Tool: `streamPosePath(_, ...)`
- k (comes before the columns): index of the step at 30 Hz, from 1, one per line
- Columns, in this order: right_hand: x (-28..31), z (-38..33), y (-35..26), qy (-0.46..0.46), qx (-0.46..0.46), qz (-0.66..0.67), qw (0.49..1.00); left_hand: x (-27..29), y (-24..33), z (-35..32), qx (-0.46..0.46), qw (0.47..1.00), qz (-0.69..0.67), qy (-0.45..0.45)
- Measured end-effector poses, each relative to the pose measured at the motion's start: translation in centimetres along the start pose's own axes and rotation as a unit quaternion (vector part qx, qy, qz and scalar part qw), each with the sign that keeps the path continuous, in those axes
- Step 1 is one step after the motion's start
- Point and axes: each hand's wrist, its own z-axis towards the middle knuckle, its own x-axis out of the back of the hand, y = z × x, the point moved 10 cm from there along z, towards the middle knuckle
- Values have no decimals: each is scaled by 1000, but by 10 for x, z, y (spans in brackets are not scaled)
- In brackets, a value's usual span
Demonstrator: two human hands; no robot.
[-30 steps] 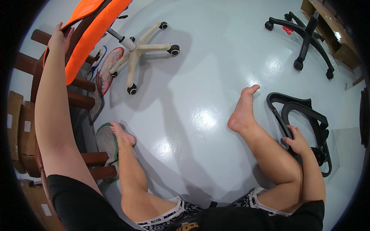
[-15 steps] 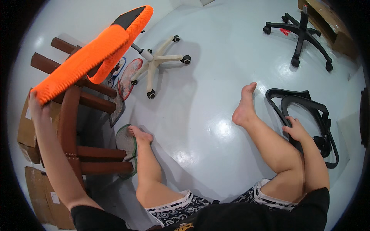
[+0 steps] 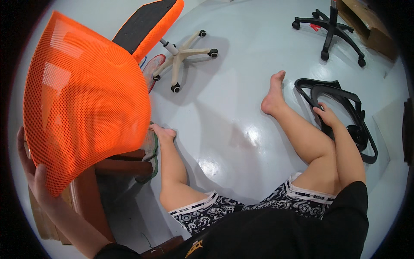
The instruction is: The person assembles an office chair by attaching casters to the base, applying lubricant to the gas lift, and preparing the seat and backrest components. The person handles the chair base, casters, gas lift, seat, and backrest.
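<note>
I sit on a pale glossy floor with both bare legs stretched out. My left hand [image 3: 32, 172] grips the lower edge of a large orange mesh chair backrest [image 3: 86, 103], which stands tilted up close at the left and fills that side of the view. My right hand [image 3: 327, 115] rests on a black plastic chair frame [image 3: 345, 112] lying flat on the floor beside my right leg.
An orange chair seat with a black underside [image 3: 151, 23] sits on a white five-star wheeled base [image 3: 183, 56] beyond my left foot. A black wheeled base [image 3: 330, 30] stands far right, near cardboard boxes [image 3: 366, 26]. Dark wooden furniture [image 3: 86, 190] stands at lower left.
The orange backrest has swung from edge-on at the upper left to face-on and much closer, with my left hand lower on it. My right hand has stayed on the black frame.
</note>
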Motion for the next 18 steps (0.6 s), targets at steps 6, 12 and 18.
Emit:
streamPosePath(6, 2, -4, 12, 2, -30, -27, 999, -7, 4, -26, 40, 989, -74, -119)
streamPosePath(12, 0, 16, 41, 12, -27, 86, 996, -88, -18, -82, 182, 943, 16, -279)
streamPosePath(18, -1, 27, 68, -17, -14, -107, 994, -158, 9, -102, 144, 913, -74, -374)
